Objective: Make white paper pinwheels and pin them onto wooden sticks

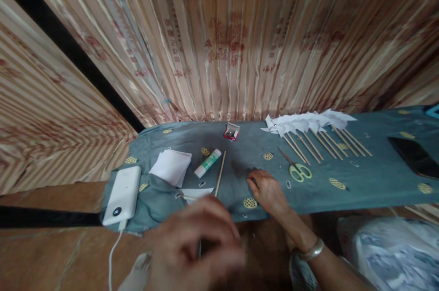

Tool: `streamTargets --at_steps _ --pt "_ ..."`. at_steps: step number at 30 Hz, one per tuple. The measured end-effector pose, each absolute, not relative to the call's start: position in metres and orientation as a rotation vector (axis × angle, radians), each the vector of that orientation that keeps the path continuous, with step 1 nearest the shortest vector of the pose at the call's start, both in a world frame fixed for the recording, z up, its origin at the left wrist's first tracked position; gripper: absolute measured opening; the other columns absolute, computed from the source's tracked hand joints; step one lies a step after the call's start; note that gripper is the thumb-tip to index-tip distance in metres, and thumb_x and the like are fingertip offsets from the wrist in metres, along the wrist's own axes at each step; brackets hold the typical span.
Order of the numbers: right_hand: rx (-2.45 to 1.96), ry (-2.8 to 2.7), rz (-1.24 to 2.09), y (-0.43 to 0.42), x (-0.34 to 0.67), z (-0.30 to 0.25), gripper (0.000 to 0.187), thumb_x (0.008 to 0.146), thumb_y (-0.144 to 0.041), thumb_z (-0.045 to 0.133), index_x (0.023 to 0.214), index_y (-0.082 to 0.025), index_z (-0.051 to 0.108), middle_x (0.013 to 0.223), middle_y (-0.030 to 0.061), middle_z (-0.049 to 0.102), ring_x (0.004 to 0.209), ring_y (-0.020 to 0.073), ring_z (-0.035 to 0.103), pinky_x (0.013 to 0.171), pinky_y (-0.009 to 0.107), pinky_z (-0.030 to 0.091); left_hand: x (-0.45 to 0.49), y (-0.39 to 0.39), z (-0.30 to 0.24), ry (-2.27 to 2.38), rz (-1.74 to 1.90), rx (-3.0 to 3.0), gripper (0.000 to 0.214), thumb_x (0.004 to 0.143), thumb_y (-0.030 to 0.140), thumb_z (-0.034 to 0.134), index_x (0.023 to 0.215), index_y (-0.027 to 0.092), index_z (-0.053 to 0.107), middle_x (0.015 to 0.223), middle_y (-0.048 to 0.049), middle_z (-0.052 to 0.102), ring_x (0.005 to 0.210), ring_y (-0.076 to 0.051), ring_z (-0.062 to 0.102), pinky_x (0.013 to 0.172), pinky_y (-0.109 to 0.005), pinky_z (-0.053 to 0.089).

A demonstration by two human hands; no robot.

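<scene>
My left hand [202, 240] is raised close to the camera, over the front edge of the table. Its fingers are bent toward the thumb but smeared by motion, so whether anything is in them is unclear. Just beyond it lie a folded white paper piece [197, 193] and a thin wooden stick [221, 173]. My right hand [267, 189] rests on the cloth with its fingers curled against the thumb; what they hold, if anything, is hidden. A glue stick [207, 163], a stack of white paper squares [171, 166] and a small open red box of pins [231, 132] lie nearby.
Several white paper pinwheels [308, 123] on sticks lie in a row at the back right. Green-handled scissors [297, 170], a black phone [414, 156] and a white power bank [122, 195] with a cable sit on the cloth [370, 172]. A plastic bag [394, 250] stands below right.
</scene>
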State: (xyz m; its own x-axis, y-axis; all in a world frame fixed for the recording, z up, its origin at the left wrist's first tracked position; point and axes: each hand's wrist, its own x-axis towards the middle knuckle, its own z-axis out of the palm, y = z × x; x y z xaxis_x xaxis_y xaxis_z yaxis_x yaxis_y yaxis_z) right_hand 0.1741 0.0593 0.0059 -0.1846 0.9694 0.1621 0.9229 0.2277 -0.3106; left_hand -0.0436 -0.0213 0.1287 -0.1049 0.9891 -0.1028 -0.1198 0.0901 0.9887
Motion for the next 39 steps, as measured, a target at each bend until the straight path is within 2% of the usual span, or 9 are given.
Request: streamTargets --at_steps 2,4,7,9,11,15,21,33,39 --pt "-1.755 -2.191 0.211 0.059 0.175 0.006 0.013 0.089 -0.017 0.052 0.089 -0.017 0.065 0.091 0.0087 0.071 0.089 0.0238 0.065 0.082 0.032 0.048 -0.061 0.014 0.119 1.425 1.279 1.252 0.021 0.065 0.04 0.076 0.055 0.023 0.067 0.066 -0.0031 0.064 0.069 -0.02 0.059 0.069 -0.035 0.05" --pt "-1.733 -2.193 0.199 0.06 0.176 0.004 0.014 0.089 -0.018 0.05 0.088 -0.017 0.065 0.09 0.0085 0.071 0.088 0.0232 0.064 0.081 0.032 0.047 -0.085 0.05 0.097 1.699 1.298 1.509 0.024 0.072 0.041 0.066 0.058 0.022 0.067 0.067 -0.0028 0.064 0.071 -0.021 0.06 0.075 -0.037 0.05" --pt "-1.706 -2.184 0.197 0.061 0.177 0.002 0.016 0.09 -0.018 0.048 0.085 -0.019 0.064 0.088 0.0073 0.07 0.086 0.0218 0.065 0.079 0.031 0.046 -0.12 0.084 0.052 1.962 1.247 1.767 0.016 0.071 0.037 0.066 0.075 0.021 0.07 0.097 -0.0073 0.069 0.108 -0.029 0.057 0.101 -0.046 0.041" --pt "-1.704 -2.181 0.221 0.062 0.178 0.001 0.017 0.09 -0.018 0.048 0.084 -0.019 0.064 0.087 0.0069 0.07 0.085 0.0217 0.065 0.079 0.031 0.046 -0.136 0.093 0.028 2.025 1.084 1.87 0.026 0.064 0.033 0.074 0.086 0.021 0.07 0.112 -0.0094 0.067 0.123 -0.033 0.049 0.107 -0.05 0.035" --pt "-1.706 -2.183 0.238 0.062 0.179 0.001 0.016 0.09 -0.018 0.048 0.084 -0.019 0.063 0.087 0.0072 0.07 0.086 0.0222 0.065 0.079 0.031 0.046 -0.145 0.094 0.012 2.04 0.99 1.934 0.036 0.059 0.031 0.077 0.092 0.02 0.068 0.119 -0.0124 0.064 0.128 -0.036 0.045 0.108 -0.051 0.035" --pt "-1.708 -2.197 0.238 0.062 0.179 0.002 0.016 0.089 -0.018 0.048 0.084 -0.019 0.063 0.088 0.0081 0.07 0.086 0.0229 0.064 0.079 0.031 0.045 -0.153 0.092 -0.001 2.057 0.95 1.892 0.037 0.061 0.025 0.073 0.097 0.019 0.067 0.12 -0.0121 0.062 0.122 -0.033 0.051 0.109 -0.049 0.036" --pt "-1.746 -2.212 0.225 0.062 0.178 0.004 0.016 0.09 -0.019 0.048 0.084 -0.019 0.063 0.086 0.007 0.07 0.085 0.0221 0.064 0.078 0.03 0.045 -0.158 0.094 -0.003 2.006 1.013 1.783 0.035 0.061 0.029 0.072 0.094 0.019 0.068 0.117 -0.0112 0.064 0.115 -0.028 0.057 0.105 -0.044 0.041" --pt "-1.755 -2.206 0.22 0.064 0.176 0.006 0.015 0.089 -0.019 0.049 0.082 -0.02 0.062 0.084 0.0076 0.069 0.083 0.0224 0.064 0.074 0.03 0.045 -0.151 0.092 0.007 2.062 0.994 1.745 0.022 0.06 0.027 0.072 0.081 0.019 0.069 0.111 -0.0101 0.068 0.104 -0.027 0.062 0.096 -0.041 0.048" --pt "-1.777 -2.212 0.238 0.064 0.176 0.008 0.015 0.09 -0.019 0.049 0.083 -0.019 0.063 0.086 0.0079 0.07 0.085 0.0225 0.065 0.076 0.03 0.044 -0.155 0.09 0.014 2.007 1.046 1.673 0.015 0.065 0.034 0.067 0.072 0.02 0.07 0.103 -0.008 0.07 0.095 -0.024 0.066 0.088 -0.038 0.052"
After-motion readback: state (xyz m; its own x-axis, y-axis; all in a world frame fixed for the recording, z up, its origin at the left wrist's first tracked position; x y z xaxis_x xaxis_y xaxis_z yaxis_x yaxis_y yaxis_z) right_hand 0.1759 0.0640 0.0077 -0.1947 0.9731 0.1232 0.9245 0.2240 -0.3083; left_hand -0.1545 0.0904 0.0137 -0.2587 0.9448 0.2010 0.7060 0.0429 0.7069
